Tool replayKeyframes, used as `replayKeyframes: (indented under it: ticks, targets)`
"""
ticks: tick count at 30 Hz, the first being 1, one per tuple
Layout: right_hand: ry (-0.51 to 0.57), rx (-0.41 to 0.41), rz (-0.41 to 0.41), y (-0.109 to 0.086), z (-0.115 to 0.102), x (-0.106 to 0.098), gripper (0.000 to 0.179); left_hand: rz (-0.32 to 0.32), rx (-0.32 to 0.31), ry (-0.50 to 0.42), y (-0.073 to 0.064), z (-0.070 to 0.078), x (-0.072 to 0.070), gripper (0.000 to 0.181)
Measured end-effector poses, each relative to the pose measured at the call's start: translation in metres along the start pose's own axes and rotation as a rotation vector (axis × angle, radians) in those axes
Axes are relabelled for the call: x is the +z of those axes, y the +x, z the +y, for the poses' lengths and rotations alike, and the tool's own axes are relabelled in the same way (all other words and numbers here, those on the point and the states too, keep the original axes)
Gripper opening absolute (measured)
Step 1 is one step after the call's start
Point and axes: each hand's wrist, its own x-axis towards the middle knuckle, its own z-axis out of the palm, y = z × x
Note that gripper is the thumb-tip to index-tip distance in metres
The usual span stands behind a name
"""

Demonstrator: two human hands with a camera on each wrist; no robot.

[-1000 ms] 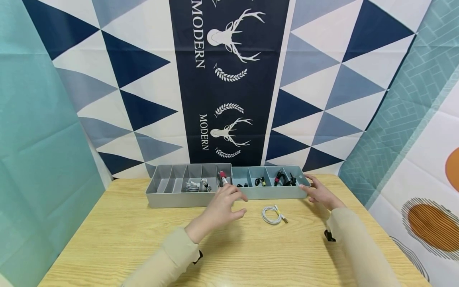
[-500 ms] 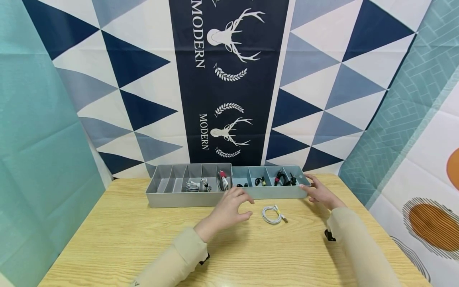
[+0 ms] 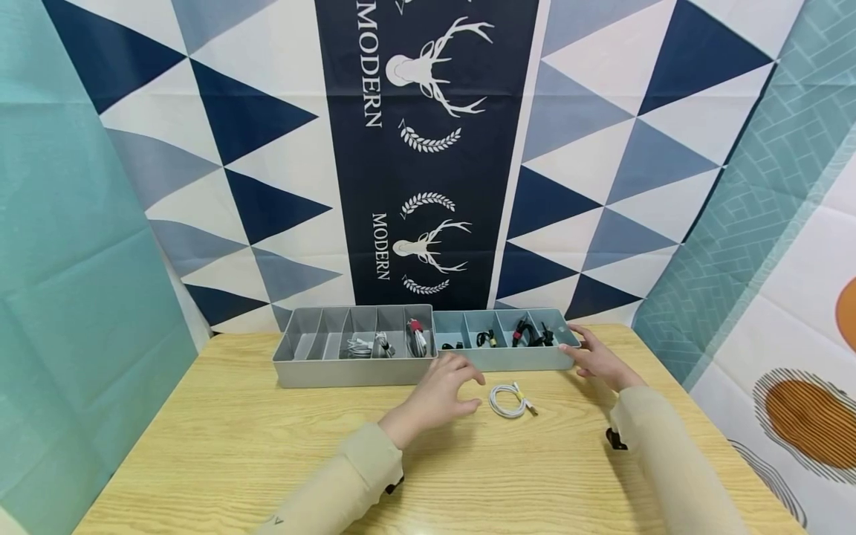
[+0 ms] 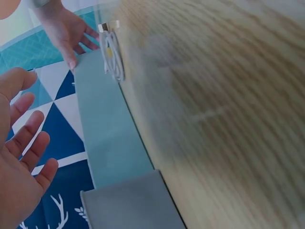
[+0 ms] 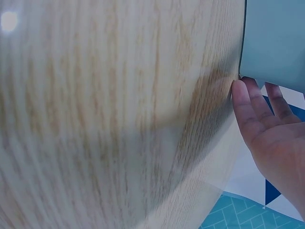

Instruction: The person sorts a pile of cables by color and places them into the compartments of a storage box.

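A coiled white charging cable point(image 3: 513, 414) with a yellow tie and a metal plug lies on the table in front of the blue-grey organizer box point(image 3: 503, 361). My left hand point(image 3: 438, 390) hovers just left of the coil, fingers spread and loosely bent, holding nothing; the left wrist view shows its palm bare. At the organizer's right end, my right hand point(image 3: 597, 362) touches the short side with fingers nearly straight, as the right wrist view also shows. Black cables point(image 3: 526, 333) sit in the blue-grey compartments.
Left of the blue-grey organizer stands a wider grey divided box point(image 3: 354, 373), end to end with it. Several white cable bundles point(image 3: 359, 348) fill some of its compartments, one with a red part point(image 3: 416, 325). A patterned cloth backdrop point(image 3: 428, 223) rises behind both boxes.
My left hand has moved right and slightly toward me, from the grey box's right compartment toward the coiled cable, uncovering the red-marked bundle. My right hand stays at the organizer's end.
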Motion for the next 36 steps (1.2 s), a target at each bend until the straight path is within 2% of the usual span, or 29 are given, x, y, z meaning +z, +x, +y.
replayKeyframes:
  ticks: [8,20,28,36]
  targets:
    - [0.005,0.009,0.002,0.001,0.0,0.0,0.075,-0.047,-0.023,0.001,0.004,-0.003,0.014,0.029]
    - [-0.005,0.007,0.005,0.001,-0.001,0.001,0.075,-0.149,-0.061,0.025,0.01,-0.002,0.024,0.033]
    - [-0.01,0.007,0.002,0.0,-0.003,0.002,0.076,-0.206,-0.055,0.058,0.013,-0.004,0.035,0.033]
    - [0.01,0.017,0.004,0.003,0.002,0.0,0.077,-0.238,-0.036,0.089,0.017,-0.002,0.04,0.034]
